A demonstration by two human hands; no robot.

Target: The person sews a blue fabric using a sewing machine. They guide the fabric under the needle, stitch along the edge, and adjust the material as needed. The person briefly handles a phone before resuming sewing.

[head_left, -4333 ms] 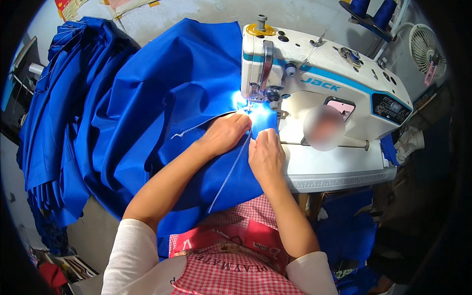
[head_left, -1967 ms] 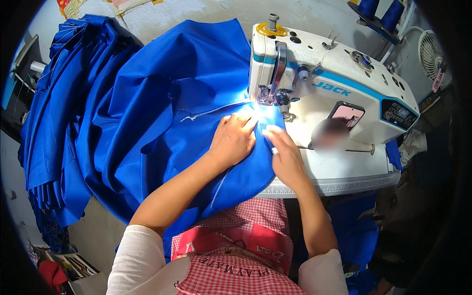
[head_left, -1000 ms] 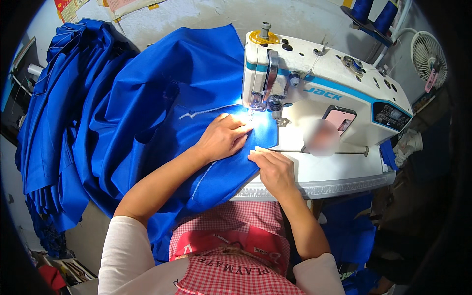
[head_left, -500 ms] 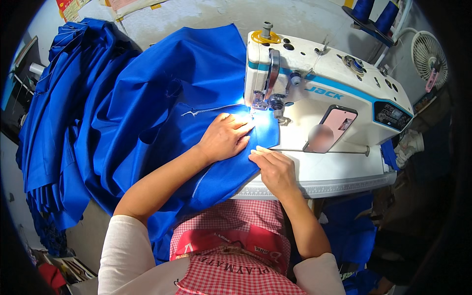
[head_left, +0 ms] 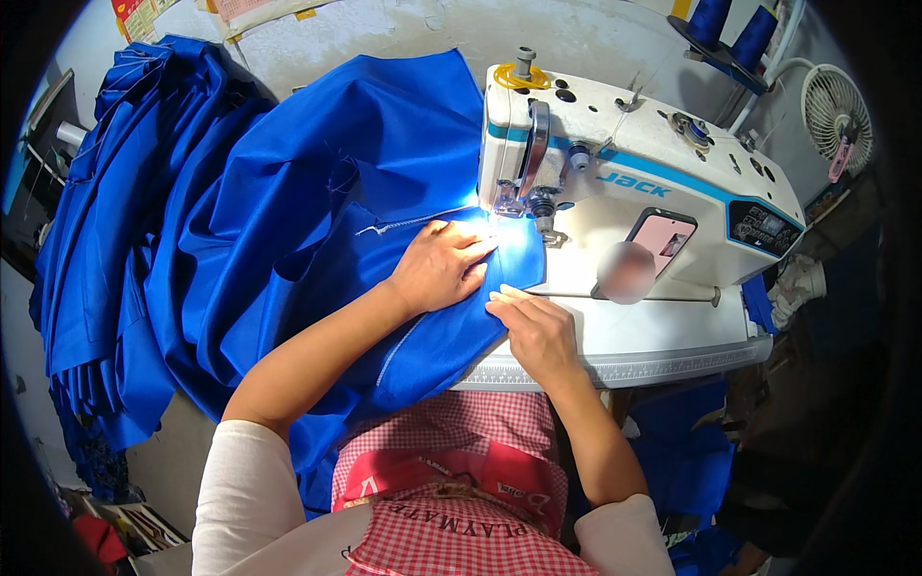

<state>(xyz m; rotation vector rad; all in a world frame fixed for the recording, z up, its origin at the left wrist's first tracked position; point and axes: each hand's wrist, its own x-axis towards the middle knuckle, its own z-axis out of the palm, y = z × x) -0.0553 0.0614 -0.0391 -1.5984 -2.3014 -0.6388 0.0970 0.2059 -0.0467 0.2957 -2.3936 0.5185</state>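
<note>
Left hand (head_left: 442,269): lying palm-down on the blue fabric (head_left: 317,221), fingers (head_left: 475,252) spread flat and pressing, gripping nothing. Fingertips are pointing toward the presser foot (head_left: 509,204), just short of it.

Right hand (head_left: 540,331): resting at the fabric's near edge, fingers extended and close together, tips touching the cloth's folded rim just below the left hand's fingers; open, not clasping.

Blue fabric: smooth, slightly glossy woven cloth, bright royal blue, lying under both hands and running under the needle area just beyond the left fingertips. A line of pale stitching (head_left: 403,226) is running leftward from those fingertips. The rest is billowing in soft folds to the left of the hands and draping off the surface (head_left: 653,350).

Stack of blue cloth (head_left: 96,269): same colour, hanging in layered pleats well to the left of the left hand.

Sewing machine (head_left: 634,182): white hard-shelled body with a blue stripe, boxy, standing just beyond the fingers; a yellow disc is sitting on top, a dark rectangular control panel (head_left: 764,226) at its right end.

Phone (head_left: 663,240): pink-cased, rectangular, leaning against the machine, right of the right hand's fingers.

Fan (head_left: 837,110): small, round, white grille, far right.

Thread cones (head_left: 730,24): two, blue, behind the machine.
</note>
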